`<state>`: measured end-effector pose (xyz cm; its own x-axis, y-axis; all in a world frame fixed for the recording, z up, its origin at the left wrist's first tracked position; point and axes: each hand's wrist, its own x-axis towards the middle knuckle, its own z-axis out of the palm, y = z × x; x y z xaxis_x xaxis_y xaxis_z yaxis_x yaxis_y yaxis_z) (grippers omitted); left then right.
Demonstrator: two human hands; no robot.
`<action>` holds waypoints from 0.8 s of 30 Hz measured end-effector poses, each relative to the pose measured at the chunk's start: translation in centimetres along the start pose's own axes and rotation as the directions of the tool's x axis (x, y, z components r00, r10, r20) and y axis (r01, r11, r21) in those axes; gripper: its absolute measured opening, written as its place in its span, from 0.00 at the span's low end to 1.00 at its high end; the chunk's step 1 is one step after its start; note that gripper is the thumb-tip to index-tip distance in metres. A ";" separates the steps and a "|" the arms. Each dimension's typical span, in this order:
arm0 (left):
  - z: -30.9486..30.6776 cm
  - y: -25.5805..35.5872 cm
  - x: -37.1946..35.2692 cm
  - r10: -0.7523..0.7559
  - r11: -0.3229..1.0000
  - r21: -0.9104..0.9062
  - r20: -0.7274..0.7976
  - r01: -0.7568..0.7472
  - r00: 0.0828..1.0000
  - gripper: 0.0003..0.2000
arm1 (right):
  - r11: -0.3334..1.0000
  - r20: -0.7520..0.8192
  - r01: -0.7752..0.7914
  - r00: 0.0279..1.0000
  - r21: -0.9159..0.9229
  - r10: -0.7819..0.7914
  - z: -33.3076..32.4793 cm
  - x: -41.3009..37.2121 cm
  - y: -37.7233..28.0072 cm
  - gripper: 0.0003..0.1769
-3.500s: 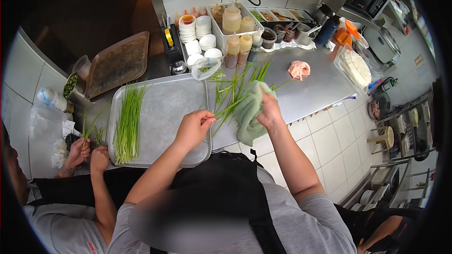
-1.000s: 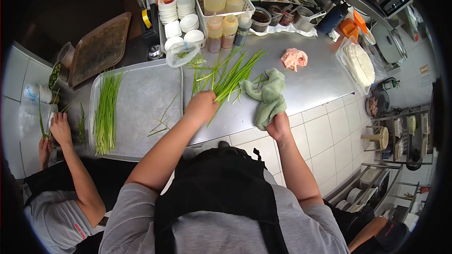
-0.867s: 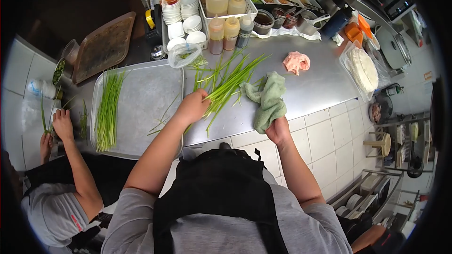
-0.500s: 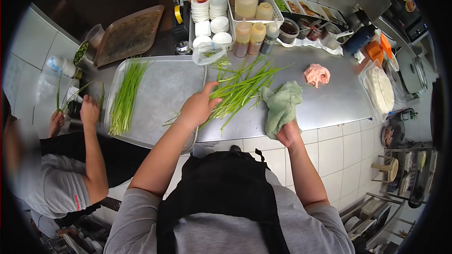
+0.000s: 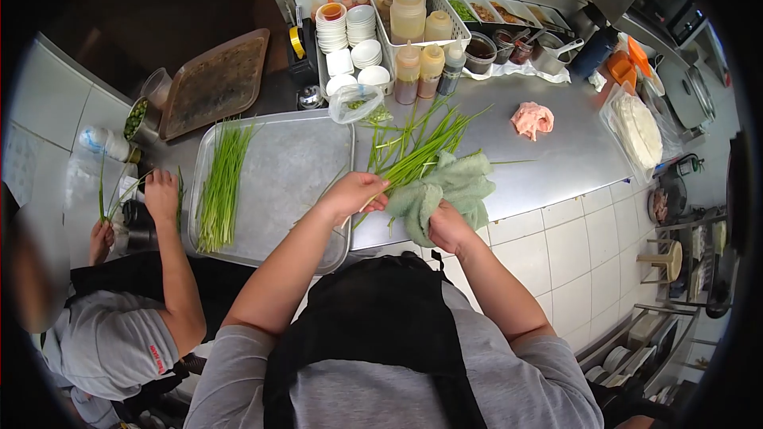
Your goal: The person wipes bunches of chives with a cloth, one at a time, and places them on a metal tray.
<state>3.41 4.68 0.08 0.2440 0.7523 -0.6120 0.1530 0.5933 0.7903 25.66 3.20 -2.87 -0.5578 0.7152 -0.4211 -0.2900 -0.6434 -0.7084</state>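
My left hand [image 5: 355,195] is closed around the lower ends of some long green onions [image 5: 429,143], whose tops fan out over the steel counter. Bunched in my right hand [image 5: 451,228] is a pale green cloth [image 5: 453,183], which lies against the stalks just right of my left hand. To the left, a metal tray [image 5: 294,167] holds a neat row of more green onions [image 5: 226,187]. A crumpled pink cloth [image 5: 532,120] rests on the counter beyond the green cloth. Part of the held stalks is hidden by the cloth and my fingers.
At the left a co-worker's hand [image 5: 162,197] handles a few green stalks. Squeeze bottles [image 5: 407,73], white cups [image 5: 334,30] and a clear plastic bag [image 5: 350,103] stand along the back. A bagged white stack [image 5: 636,131] sits at the right edge, near a brown tray's [image 5: 214,83] opposite end.
My right hand has brought the green cloth left, up against the green onions. My left hand has shifted slightly right and closed on the stalk ends. The view has tilted a little.
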 end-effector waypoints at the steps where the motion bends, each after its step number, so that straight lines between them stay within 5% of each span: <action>1: -0.2 -0.3 0.5 0.001 1.000 0.025 0.015 -0.002 1.000 0.11 | 1.000 -0.023 -0.008 1.000 0.006 0.008 0.5 0.0 0.0 0.23; 11: -0.7 -0.4 0.5 0.115 0.992 0.064 -0.060 -0.111 0.992 0.09 | 1.000 -0.135 0.003 0.991 -0.017 -0.006 2.1 2.2 1.4 0.21; 13: -0.4 -1.2 0.8 0.334 0.912 0.303 -0.152 -0.278 0.930 0.09 | 0.999 -0.141 0.004 0.990 -0.041 -0.010 2.8 3.0 1.4 0.19; 15: 0.1 -2.0 0.8 0.395 0.890 0.304 -0.142 -0.340 0.908 0.08 | 0.998 -0.146 0.002 0.989 -0.064 -0.012 3.3 3.7 1.3 0.17; 18: 0.3 -3.2 0.8 0.444 0.877 0.274 -0.147 -0.395 0.884 0.06 | 1.000 -0.062 0.021 0.998 0.012 -0.021 3.6 4.7 1.3 0.12; 20: 0.8 -3.0 -0.4 0.487 0.837 0.386 -0.200 -0.388 0.850 0.07 | 0.975 -0.160 0.045 0.987 0.219 -0.009 3.8 5.3 1.3 0.10; 24: 0.7 -3.9 -1.8 0.496 0.830 0.405 -0.225 -0.383 0.839 0.08 | 0.962 -0.271 0.076 0.963 0.261 -0.002 3.3 6.3 0.3 0.09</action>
<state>3.07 0.83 -1.89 0.0653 0.9897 -0.1278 0.4216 0.0887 0.9024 19.46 6.64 -3.81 -0.3254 0.7640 -0.5572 -0.5244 -0.6361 -0.5660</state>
